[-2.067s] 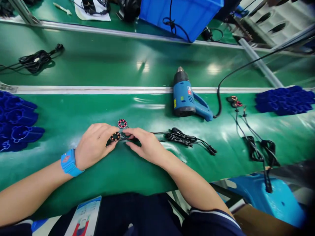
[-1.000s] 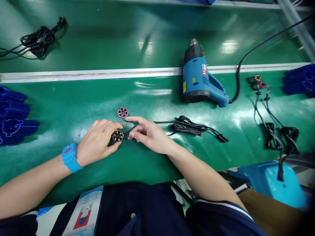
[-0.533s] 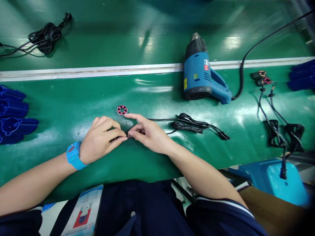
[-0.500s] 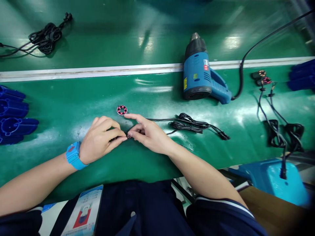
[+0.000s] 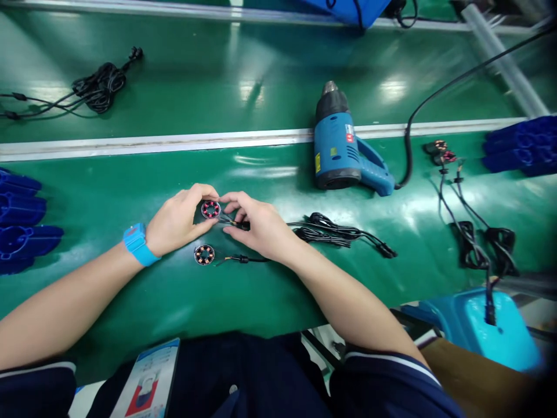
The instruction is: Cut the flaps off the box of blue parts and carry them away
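Coil ring sits on the counter, pinched by our left hand; right hand grips its leads. Light, fragile windings, so we hold the rim.

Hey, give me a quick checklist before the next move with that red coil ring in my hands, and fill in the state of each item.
1. Left hand grips red coil ring at its rim: ok.
2. Right hand pinches the ring's lead wires: ok.
3. Orange coil ring lies apart from both hands on the green mat: ok.
4. Black cable bundle not tangled with the held wires: cannot tell.
5. Heat gun out of the hands' way: ok.
6. Heat gun switched off: cannot tell.
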Motion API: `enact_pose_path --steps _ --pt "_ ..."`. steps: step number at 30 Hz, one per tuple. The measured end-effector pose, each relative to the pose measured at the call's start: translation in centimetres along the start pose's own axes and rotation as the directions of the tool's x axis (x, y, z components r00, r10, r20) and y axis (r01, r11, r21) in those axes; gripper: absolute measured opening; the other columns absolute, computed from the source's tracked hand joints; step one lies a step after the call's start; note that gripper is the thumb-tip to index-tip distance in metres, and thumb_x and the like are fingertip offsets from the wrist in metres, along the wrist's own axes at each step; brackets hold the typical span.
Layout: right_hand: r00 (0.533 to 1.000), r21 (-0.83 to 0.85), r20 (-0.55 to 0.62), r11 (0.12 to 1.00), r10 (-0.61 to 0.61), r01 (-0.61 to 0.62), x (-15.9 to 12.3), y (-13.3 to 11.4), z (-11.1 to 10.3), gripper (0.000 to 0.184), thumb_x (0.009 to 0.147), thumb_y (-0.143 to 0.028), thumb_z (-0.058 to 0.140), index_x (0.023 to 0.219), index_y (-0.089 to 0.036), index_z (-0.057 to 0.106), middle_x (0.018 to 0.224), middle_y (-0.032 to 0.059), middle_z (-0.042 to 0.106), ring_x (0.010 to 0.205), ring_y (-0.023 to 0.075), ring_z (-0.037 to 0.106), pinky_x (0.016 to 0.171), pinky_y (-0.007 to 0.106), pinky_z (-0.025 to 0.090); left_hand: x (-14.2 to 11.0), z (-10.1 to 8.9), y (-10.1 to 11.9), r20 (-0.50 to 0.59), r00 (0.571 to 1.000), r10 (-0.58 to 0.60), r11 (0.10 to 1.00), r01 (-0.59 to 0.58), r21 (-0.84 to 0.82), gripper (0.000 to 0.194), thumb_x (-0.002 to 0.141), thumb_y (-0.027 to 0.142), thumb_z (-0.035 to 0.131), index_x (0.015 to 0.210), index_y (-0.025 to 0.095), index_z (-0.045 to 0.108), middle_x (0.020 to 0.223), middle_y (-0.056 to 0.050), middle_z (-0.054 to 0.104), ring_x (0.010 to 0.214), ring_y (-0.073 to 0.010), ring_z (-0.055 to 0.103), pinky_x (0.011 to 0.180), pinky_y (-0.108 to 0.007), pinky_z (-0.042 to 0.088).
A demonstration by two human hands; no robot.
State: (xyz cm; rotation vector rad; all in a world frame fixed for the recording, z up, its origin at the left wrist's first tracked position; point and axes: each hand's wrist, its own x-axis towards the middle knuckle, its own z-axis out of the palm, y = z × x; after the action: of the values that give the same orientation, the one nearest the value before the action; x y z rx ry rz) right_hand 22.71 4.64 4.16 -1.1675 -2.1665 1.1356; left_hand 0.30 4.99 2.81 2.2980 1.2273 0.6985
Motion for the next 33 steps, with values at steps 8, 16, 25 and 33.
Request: enact_pose_path --steps 8,16,25,33 --pt "0.945 0.518 0.248 0.795 0.214 -0.316 0.6 0.9 -1.0 0.024 0.087 -0.036 0.066 0.092 -0.013 0.067 0.065 -0.0029 0.054 0.056 0.0075 0.042 0.051 0.02 0.03 -1.4 -0.2 0.9 -0.042 0.997 0.064 0.995 -0.061 0.074 0.032 0.091 0.035 0.067 0.117 0.019 0.055 0.109 -0.006 0.067 0.1 -0.0216 0.067 0.088 -0.036 0.053" --pt "0.932 0.6 0.264 0.715 0.249 -0.36 0.6 0.9 -0.7 0.051 0.085 -0.023 0.055 0.135 -0.013 0.056 0.091 0.0057 0.07 0.076 0.0136 0.062 0.057 0.021 0.043 -1.0 -0.3 0.8 0.107 0.989 0.102 0.993 -0.107 0.041 0.023 0.092 0.036 0.065 0.104 0.019 0.055 0.098 -0.003 0.064 0.088 -0.0188 0.062 0.079 -0.033 0.047" --pt "0.996 -0.016 0.071 0.998 -0.052 0.054 -2.3 -1.3 -4.3 0.028 0.09 -0.027 0.069 0.117 -0.024 0.063 0.133 0.0069 0.057 0.126 0.0273 0.052 0.109 0.045 0.04 -1.5 -5.1 1.5 0.263 0.954 0.146 0.971 -0.189 0.145 0.031 0.093 0.055 0.057 0.093 0.025 0.065 0.116 -0.004 0.061 0.099 -0.0248 0.056 0.083 -0.039 0.04" --pt "0.947 -0.397 0.286 0.882 -0.145 0.254 -3.4 -1.9 -4.0 0.022 0.079 -0.034 0.085 0.091 -0.02 0.073 0.146 0.0118 0.048 0.143 0.0346 0.032 0.116 0.056 0.027 -2.8 -5.2 3.3 0.448 0.87 0.206 0.91 -0.339 0.239 0.016 0.098 0.036 0.057 0.1 0.029 0.07 0.13 -0.002 0.062 0.11 -0.0275 0.053 0.078 -0.04 0.035"
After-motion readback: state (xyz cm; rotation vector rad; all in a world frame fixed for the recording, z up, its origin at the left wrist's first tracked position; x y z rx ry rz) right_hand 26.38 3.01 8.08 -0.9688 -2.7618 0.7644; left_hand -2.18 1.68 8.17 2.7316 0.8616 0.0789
